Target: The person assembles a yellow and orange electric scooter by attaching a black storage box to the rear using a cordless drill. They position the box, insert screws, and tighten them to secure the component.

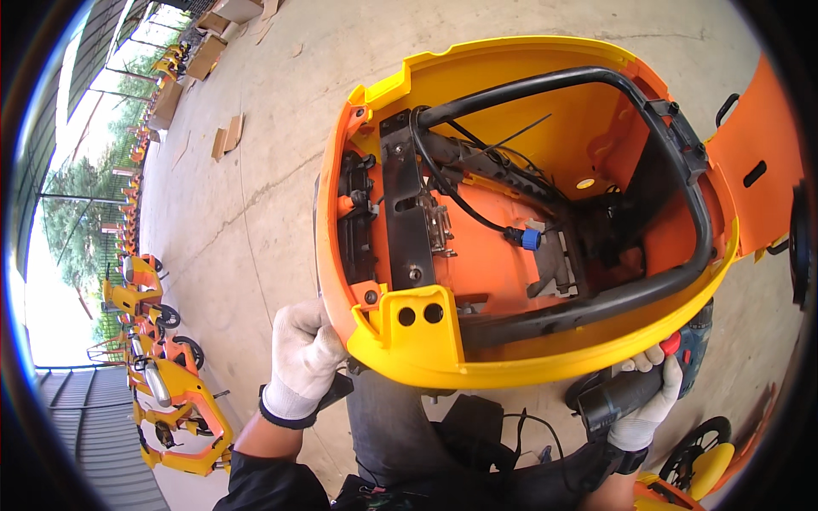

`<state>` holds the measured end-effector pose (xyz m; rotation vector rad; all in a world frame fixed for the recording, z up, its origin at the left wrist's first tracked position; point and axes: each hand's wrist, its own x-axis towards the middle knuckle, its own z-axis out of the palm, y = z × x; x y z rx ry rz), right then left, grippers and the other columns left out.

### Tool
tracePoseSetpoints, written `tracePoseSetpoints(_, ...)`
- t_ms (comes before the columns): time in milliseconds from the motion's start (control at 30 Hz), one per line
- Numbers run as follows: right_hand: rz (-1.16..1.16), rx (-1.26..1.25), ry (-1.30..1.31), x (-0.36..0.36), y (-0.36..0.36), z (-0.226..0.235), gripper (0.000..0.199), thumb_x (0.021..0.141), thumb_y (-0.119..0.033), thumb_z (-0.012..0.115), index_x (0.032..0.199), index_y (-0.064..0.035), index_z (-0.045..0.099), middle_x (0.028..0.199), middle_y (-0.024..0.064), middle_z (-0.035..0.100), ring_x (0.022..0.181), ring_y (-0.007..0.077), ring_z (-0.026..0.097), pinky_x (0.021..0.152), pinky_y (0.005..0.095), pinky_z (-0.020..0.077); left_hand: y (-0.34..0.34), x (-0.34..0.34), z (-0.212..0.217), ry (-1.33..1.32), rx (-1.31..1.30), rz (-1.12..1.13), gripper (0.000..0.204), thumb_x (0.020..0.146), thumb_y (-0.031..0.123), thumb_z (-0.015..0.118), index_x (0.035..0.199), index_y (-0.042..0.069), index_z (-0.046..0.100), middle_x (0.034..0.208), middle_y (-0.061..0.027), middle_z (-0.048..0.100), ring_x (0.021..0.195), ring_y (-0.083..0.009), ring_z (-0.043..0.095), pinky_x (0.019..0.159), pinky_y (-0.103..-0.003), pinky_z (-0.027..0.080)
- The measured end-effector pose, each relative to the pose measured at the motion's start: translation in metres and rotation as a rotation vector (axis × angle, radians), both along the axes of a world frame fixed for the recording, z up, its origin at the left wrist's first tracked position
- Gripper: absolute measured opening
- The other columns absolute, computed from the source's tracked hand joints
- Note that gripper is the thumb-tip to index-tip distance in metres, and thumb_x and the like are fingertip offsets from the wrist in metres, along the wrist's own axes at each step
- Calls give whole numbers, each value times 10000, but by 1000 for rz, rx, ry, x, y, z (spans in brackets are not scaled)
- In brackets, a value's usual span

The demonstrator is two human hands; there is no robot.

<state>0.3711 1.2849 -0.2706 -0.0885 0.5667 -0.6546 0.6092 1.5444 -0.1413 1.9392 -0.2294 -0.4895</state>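
Note:
Before me stands the open body of a scooter (pixel 545 375), a yellow and orange shell with a black tube frame (pixel 626 298) around its opening. Inside it, a black cable ends in a blue connector (pixel 530 239). A black metal bracket (pixel 407 213) crosses its left end. My left hand (pixel 302 349), in a white glove, is closed on the shell's near left edge. Below the near right side, my right hand (pixel 656 396), also gloved, grips a teal and black cordless drill (pixel 694 349). The shell hides the drill's front end.
An orange panel (pixel 763 162) rises at the right of the body. More yellow scooters (pixel 183 400) line the left side, and another scooter's wheel (pixel 699 447) shows at the lower right. Cardboard pieces (pixel 227 138) lie on the concrete floor (pixel 264 170).

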Motion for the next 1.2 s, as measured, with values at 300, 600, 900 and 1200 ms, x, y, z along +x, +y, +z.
tracePoseSetpoints(300,-20,110,225,-22,3,2,342,881,-173,621,1196,-75,529,874,46,596,795,205,583,801,421,507,19,-4,-20,-17,-20,9,562,986,578,466,1197,60,518,757,43,448,667,-42,409,621,-184,364)
tracePoseSetpoints(600,101,49,423,-65,27,8,293,883,-142,652,1147,-38,577,888,80,645,795,193,635,755,357,546,-8,-12,-23,-130,-74,28,451,1014,528,452,834,115,457,600,83,301,492,-20,239,450,-210,182)
tracePoseSetpoints(900,198,-51,473,-78,50,0,208,852,-141,695,1005,-15,634,868,97,683,769,183,659,730,327,544,-9,-16,36,-300,-25,-146,395,1049,367,467,926,9,582,598,91,294,490,-12,230,439,-219,163)
tracePoseSetpoints(1200,182,-108,465,-81,49,-14,175,858,-135,689,969,-16,626,836,96,677,741,185,656,697,317,546,-58,-14,50,-684,182,-397,361,1034,265,507,1104,-44,679,731,27,536,616,-42,418,540,-209,320)
